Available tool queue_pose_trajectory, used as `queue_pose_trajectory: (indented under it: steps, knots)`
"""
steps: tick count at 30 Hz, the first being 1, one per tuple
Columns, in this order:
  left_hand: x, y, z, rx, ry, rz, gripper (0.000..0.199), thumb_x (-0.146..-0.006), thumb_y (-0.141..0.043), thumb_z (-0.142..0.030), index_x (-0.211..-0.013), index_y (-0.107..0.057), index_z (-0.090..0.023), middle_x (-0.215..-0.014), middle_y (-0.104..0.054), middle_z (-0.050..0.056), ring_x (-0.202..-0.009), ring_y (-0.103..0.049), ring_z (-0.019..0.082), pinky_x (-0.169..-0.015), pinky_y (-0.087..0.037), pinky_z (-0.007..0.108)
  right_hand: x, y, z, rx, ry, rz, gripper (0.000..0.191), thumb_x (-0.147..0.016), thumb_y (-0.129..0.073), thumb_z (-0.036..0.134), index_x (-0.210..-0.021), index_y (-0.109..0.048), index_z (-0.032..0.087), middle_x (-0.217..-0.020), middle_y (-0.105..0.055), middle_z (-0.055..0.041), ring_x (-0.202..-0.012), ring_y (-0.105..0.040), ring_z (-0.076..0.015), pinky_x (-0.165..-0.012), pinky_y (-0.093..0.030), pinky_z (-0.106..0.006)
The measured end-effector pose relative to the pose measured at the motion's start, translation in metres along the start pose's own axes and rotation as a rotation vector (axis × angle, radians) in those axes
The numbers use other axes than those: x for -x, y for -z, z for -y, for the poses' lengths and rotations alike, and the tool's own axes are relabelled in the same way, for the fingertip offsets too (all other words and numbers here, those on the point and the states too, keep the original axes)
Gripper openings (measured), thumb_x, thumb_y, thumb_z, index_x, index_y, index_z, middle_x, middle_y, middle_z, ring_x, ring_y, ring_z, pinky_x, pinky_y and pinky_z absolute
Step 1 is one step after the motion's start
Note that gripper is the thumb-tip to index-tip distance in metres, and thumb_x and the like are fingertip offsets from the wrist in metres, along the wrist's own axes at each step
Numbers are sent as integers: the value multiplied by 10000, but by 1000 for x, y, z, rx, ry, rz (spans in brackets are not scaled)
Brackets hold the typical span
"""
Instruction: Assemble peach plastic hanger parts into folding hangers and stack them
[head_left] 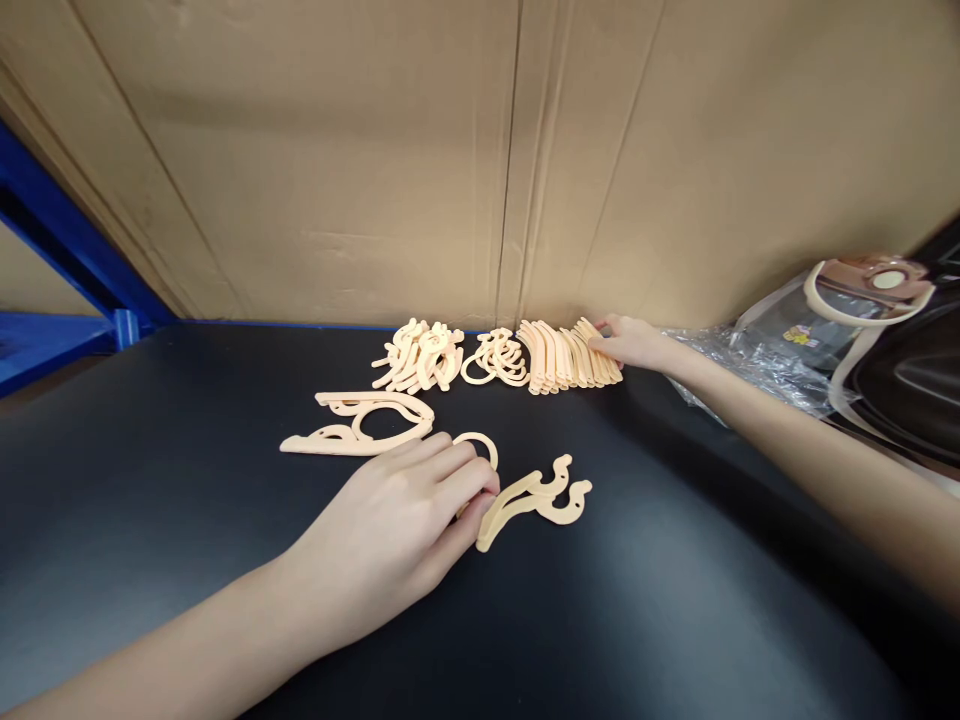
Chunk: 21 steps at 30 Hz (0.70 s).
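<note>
In the head view, my left hand [409, 510] is closed over small peach plastic parts that its fingers mostly hide. A peach ring-shaped hook [484, 445] shows beyond its fingers, and two curved pieces [536, 500] lie to its right. Behind it rests a folding hanger [360, 422] with a round middle. My right hand [626, 342] reaches to the right end of a row of curved arm pieces [559, 355], its fingertips closed round an end piece. A heap of hooked pieces [421, 355] and a cluster of rings [499, 357] stand left of the row.
The black table [187, 500] meets a cardboard wall [337, 170] at the back. Crumpled clear plastic [750, 370] and a clear container with a brown lid [866, 285] are at the right. A blue metal frame [60, 230] rises at the left.
</note>
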<state>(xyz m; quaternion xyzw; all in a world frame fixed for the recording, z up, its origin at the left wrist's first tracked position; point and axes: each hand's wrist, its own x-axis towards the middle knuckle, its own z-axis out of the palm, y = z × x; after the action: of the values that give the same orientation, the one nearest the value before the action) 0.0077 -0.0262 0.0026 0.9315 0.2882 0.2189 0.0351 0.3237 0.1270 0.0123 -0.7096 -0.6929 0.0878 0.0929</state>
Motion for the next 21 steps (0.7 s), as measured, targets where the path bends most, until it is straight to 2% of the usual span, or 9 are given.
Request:
queue_pose_trajectory:
  steps: [3, 6, 12, 21]
  knots:
    - [0, 0, 0, 0, -4, -11, 216, -992, -404, -151, -877, -583, -184, -785, -588, -1, -689, -462, 162, -627, -339, 305, 6, 5, 1, 24, 2, -64, 382, -872, -519, 364, -1154, -635, 133, -839, -752, -107, -791, -710, -276, -686, -508, -335]
    - [-1, 0, -1, 7, -8, -19, 206, -991, -408, -149, -881, -580, -184, -790, -589, -3, -690, -460, 160, -628, -337, 301, 15, 14, 3, 59, -3, -147, 441, -872, -522, 369, -1228, -584, 117, -990, -736, -154, -924, -685, -327, -731, -495, -371]
    - [0, -1, -2, 8, -28, -10, 221, -1003, -399, -168, -873, -577, -182, -803, -591, 10, -706, -452, 164, -651, -343, 304, 27, 22, 7, 76, 21, -170, 473, -867, -544, 382, -1269, -545, 133, -928, -736, -124, -858, -681, -300, -724, -492, -365]
    - [-2, -3, -4, 4, -34, -11, 239, -1002, -389, -167, -875, -591, -182, -793, -591, 14, -702, -456, 159, -635, -361, 304, 20, 11, 4, 52, 42, -135, 446, -846, -575, 383, -1221, -596, 142, -920, -747, -103, -841, -691, -275, -706, -495, -321]
